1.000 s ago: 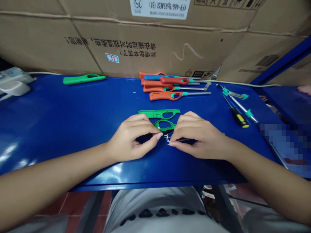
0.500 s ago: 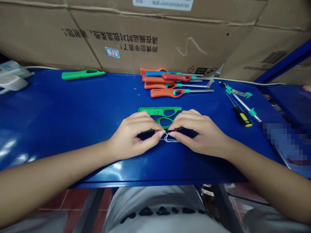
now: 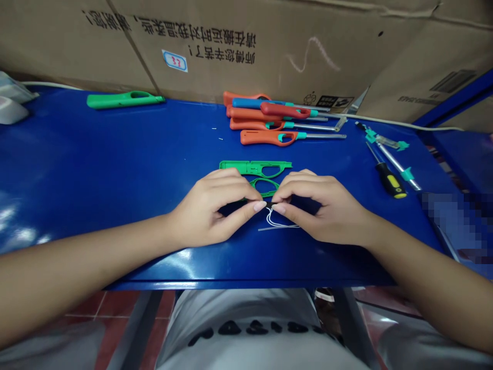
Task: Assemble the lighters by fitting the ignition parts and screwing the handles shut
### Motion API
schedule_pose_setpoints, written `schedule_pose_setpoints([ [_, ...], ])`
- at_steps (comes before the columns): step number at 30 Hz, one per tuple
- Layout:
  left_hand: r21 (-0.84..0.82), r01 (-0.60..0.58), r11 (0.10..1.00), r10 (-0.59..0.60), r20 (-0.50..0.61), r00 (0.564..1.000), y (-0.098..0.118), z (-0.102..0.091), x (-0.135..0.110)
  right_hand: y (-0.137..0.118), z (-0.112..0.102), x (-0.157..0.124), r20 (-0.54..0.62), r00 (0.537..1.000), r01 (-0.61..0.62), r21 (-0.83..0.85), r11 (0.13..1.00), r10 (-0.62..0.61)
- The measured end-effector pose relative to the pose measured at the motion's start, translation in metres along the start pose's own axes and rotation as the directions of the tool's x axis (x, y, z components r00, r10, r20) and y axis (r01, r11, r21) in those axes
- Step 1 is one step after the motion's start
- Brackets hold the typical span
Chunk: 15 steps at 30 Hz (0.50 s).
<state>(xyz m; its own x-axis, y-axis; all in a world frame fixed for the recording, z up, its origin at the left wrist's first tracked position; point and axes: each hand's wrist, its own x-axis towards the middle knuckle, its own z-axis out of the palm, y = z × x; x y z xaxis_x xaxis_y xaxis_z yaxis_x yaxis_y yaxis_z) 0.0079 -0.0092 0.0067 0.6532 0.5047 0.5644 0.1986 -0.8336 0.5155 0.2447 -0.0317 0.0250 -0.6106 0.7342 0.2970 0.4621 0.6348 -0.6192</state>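
My left hand [image 3: 213,208] and my right hand [image 3: 321,205] meet fingertip to fingertip over the blue table [image 3: 96,180]. Both pinch a small dark part from which thin white wires [image 3: 275,222] curl down onto the table. Just behind my fingers lie two green lighter shell halves [image 3: 254,167], one partly hidden by my hands.
Several orange and red long-nosed lighters [image 3: 269,123] lie at the back centre. A green lighter body [image 3: 123,98] rests at the back left. A yellow-handled screwdriver [image 3: 389,180] and metal tubes with teal fittings [image 3: 389,151] lie at right. Cardboard boxes [image 3: 246,41] wall the back.
My fingertips have closed together on the small part and more of the white wire shows below them. The view has tilted down a little.
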Motion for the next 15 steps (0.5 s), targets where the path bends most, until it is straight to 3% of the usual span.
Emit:
schedule_pose_setpoints([
  [7, -0.025, 0.001, 1.0, 0.0, 0.026, 1.0, -0.0004, 0.0001, 0.0001, 0.0018, -0.0028, 0.002, 0.071, 0.997, -0.037, 0.108, 0.993, 0.03],
  [15, -0.054, 0.02, 0.998, -0.019, 0.027, 0.999, 0.004, 0.0007, 0.0007, 0.0, -0.0031, -0.0017, 0.145, 0.989, 0.018, 0.072, 0.997, -0.028],
])
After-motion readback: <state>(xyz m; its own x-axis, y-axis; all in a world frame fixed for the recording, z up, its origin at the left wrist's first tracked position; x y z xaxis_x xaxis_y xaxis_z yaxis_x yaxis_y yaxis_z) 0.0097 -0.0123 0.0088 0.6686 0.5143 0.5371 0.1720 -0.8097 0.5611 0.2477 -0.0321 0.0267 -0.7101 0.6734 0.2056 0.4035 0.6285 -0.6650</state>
